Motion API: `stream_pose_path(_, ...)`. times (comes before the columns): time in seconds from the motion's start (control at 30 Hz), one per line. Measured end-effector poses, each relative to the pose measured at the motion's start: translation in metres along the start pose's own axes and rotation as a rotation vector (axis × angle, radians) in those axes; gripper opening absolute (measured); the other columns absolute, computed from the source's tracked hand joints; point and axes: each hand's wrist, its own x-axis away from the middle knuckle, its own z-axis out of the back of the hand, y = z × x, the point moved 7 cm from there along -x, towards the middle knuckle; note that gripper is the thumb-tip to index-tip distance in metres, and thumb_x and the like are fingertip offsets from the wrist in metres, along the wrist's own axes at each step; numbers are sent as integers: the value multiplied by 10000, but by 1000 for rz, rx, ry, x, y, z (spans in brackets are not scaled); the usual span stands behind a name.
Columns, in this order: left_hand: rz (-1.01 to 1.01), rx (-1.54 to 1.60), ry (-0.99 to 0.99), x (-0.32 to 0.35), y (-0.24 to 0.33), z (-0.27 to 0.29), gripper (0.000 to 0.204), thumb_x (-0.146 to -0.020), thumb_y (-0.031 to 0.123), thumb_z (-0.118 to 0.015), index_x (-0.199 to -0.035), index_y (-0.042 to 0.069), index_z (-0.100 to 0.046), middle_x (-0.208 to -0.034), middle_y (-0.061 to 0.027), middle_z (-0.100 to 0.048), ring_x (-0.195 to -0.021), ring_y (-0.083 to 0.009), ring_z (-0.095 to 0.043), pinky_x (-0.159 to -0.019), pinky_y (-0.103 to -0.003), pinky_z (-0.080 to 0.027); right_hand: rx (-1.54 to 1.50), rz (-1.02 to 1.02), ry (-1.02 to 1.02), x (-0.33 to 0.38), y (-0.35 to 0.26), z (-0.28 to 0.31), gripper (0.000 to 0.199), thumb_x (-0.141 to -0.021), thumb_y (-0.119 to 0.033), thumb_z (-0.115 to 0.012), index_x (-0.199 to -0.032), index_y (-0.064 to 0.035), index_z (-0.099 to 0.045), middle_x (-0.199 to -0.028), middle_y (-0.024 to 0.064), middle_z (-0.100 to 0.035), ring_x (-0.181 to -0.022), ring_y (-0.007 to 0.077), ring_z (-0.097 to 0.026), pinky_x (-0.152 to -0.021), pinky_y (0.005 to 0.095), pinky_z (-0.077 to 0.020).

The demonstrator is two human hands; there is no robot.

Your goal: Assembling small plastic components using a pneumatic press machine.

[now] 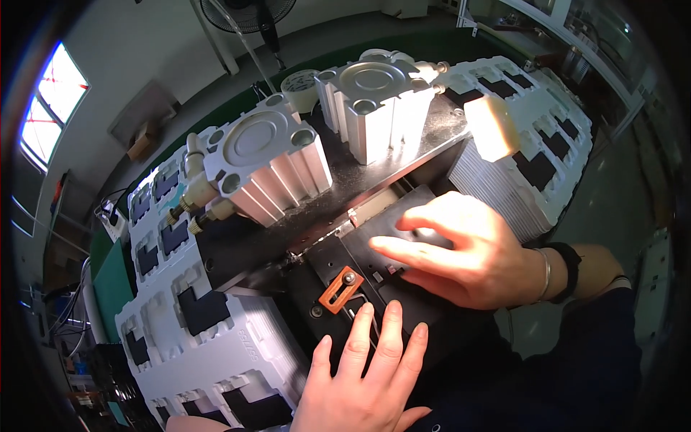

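My left hand (366, 374) lies palm down with its fingers spread, their tips at the near edge of a black fixture plate (317, 263). Just beyond those fingertips is a small orange slotted clamp (335, 297), held by a bolt, with a thin bent metal rod beside it. Over the right part of the plate is my right hand (471, 252), thumb and forefinger apart, nothing visible between them. Its other fingers curl toward the plate, and what lies beneath them is hidden. Two silver pneumatic cylinders (270, 162) (378, 104) stand on a black crossbar (237, 248) beyond the hands.
Stacked white trays (252, 342) with black L-shaped pieces stand at left; another stack (489, 191) is at right. A pale yellowish block (491, 128) sits by the crossbar's right end. Behind are a tape roll (299, 85) and a fan (248, 11). Skin shows at the lower left edge.
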Motion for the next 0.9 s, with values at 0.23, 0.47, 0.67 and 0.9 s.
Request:
stream_pose_path(0.23,-37,-46,11,-3,6,12,823,-784,674,-646,-1380,115,-551,-1448,-210,-465,-1337,-392,-446,-1000,-517,-442,-349,-57,-181,34,6,14,370,-817,-301,-784,-1103,-91,-681,-1188,87,-648,-1015,283,-612,-859,392,-487)
stream_pose_path(0.47,115,39,38,-16,-18,13,938,-756,689,-672,-1442,82,-471,-1496,-196,-425,-1421,-344,-366,-1067,-563,-366,-379,14,-5,2,33,-1,252,-791,-212,-780,-975,-60,-700,-1032,86,-672,-934,276,-625,-809,381,-524)
stream_pose_path(0.67,115,59,44,-16,-26,8,1003,-764,506,-753,-1525,29,-305,-1596,-195,-255,-1484,-401,-213,-1141,-606,-244,-403,-35,-32,0,35,-4,256,-784,-176,-802,-997,-58,-722,-1038,95,-674,-938,266,-633,-819,369,-535)
stream_pose_path(0.9,138,83,34,-19,-32,7,930,-777,645,-686,-1462,66,-441,-1522,-188,-390,-1416,-354,-369,-1039,-591,-397,-392,-37,-59,-7,31,-3,260,-782,-176,-801,-997,-52,-723,-1059,89,-680,-960,259,-634,-844,362,-524)
